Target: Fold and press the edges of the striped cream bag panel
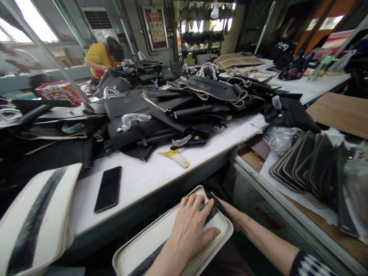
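A cream rounded-corner panel (pixel 155 245) with a raised rim and a black strip along its middle lies tilted at my lap, below the table edge. My left hand (pixel 191 224) rests palm down on it, fingers somewhat bent and apart, fingertips at the far end of the strip. From the right, my right hand (pixel 230 212) grips the panel's far right edge, where black material (pixel 214 201) shows; its fingers are mostly hidden behind the edge. A stack of similar cream panels (pixel 43 218) lies to the left.
On the white table (pixel 143 180) are a phone (pixel 108 189), yellow-handled scissors (pixel 176 156) and a heap of black bags (pixel 172 111). At right, a bin (pixel 244 165) holds dark panels (pixel 310 165). A person in a yellow top (pixel 99 57) works behind.
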A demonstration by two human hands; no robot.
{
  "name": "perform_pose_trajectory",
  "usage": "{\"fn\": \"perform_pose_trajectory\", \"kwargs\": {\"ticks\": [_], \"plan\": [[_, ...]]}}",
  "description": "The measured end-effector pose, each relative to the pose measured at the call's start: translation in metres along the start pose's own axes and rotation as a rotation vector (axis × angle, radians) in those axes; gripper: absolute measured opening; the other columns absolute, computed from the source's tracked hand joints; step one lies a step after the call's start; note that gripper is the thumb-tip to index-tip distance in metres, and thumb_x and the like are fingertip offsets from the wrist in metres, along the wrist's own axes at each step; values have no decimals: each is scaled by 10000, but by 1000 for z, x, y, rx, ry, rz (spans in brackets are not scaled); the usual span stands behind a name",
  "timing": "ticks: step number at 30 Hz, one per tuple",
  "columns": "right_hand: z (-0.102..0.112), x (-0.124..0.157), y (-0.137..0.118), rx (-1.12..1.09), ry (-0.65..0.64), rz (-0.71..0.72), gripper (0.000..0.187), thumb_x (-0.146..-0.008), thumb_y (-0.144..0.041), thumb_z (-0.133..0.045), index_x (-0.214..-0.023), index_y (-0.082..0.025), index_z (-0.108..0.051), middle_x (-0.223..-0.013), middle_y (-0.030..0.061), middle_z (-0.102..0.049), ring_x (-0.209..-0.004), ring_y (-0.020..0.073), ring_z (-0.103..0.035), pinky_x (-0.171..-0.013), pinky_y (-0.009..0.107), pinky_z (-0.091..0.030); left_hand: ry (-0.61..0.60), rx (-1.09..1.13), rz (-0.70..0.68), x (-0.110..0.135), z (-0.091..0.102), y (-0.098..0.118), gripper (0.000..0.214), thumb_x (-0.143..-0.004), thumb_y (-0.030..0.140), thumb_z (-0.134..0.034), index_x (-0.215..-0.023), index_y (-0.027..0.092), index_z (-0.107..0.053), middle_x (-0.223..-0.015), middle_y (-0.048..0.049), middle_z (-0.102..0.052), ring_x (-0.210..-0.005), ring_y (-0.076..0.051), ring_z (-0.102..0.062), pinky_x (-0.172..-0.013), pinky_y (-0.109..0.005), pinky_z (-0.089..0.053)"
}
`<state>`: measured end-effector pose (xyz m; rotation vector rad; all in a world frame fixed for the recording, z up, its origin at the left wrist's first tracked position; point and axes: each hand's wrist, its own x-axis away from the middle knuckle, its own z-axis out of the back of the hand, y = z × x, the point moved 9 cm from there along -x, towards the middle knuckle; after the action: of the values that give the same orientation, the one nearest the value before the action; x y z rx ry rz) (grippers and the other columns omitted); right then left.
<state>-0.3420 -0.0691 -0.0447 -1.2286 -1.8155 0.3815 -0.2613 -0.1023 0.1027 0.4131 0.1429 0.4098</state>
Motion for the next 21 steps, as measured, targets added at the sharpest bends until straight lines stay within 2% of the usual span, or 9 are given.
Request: {"fn": "perform_pose_trajectory", "kwargs": {"ticks": [3,5,7,9,11,14,18,21], "plan": [[-4,17,-17,-15,-9,11,532,-911,-604,-523,-1051,-119,-690,-948,118,-719,-945,243,-656,-958,387,-456,15,-15,4,0,2,0,652,-760,550,-692,-1343,340,-490,-1217,-50,-540,-1161,-274,-443,-1014,-459,-332],[-6,28,-34,138,10,74,427,-891,-515,-619,-1060,-130,-694,-974,103,-712,-968,233,-639,-940,372,-455,23,-21,4,1,3,1,632,-755,545,-698,-1320,335,-506,-1201,-47,-540,-1152,-270,-447,-1008,-451,-338],[-7,36,-47,286,42,94,364,-848,-476,-693,-1011,-151,-706,-932,66,-700,-905,201,-625,-847,322,-475,25,-28,0,2,3,2,605,-753,541,-698,-1291,328,-523,-1184,-46,-539,-1139,-269,-451,-998,-446,-345],[-7,41,-53,377,67,55,347,-803,-487,-735,-925,-163,-708,-809,17,-661,-748,143,-579,-685,254,-460,25,-29,-5,3,3,4,580,-751,535,-697,-1265,321,-535,-1174,-45,-538,-1126,-269,-454,-988,-442,-353],[-8,41,-57,427,58,-3,362,-779,-502,-751,-896,-164,-699,-751,-4,-620,-666,113,-526,-600,223,-427,33,-20,-9,3,3,4,562,-743,526,-702,-1239,311,-545,-1169,-44,-538,-1126,-271,-453,-987,-440,-354],[-12,38,-66,575,24,-67,381,-755,-509,-757,-867,-154,-682,-753,2,-599,-679,124,-528,-595,231,-455,59,0,-4,4,3,2,561,-717,516,-717,-1206,292,-558,-1160,-48,-544,-1123,-276,-455,-993,-446,-350],[-15,32,-75,926,50,-185,359,-734,-492,-741,-694,-168,-592,-611,-30,-509,-576,111,-472,-512,209,-420,93,44,6,11,8,-2,566,-684,558,-709,-1147,262,-575,-1121,-56,-557,-1094,-272,-467,-998,-450,-353],[-17,26,-73,1034,34,-290,352,-757,-505,-716,-680,-180,-604,-596,-5,-523,-532,116,-474,-481,222,-405,115,33,-19,15,9,-2,579,-706,632,-645,-1106,218,-585,-1098,-81,-562,-1079,-267,-464,-1013,-448,-348]]}}
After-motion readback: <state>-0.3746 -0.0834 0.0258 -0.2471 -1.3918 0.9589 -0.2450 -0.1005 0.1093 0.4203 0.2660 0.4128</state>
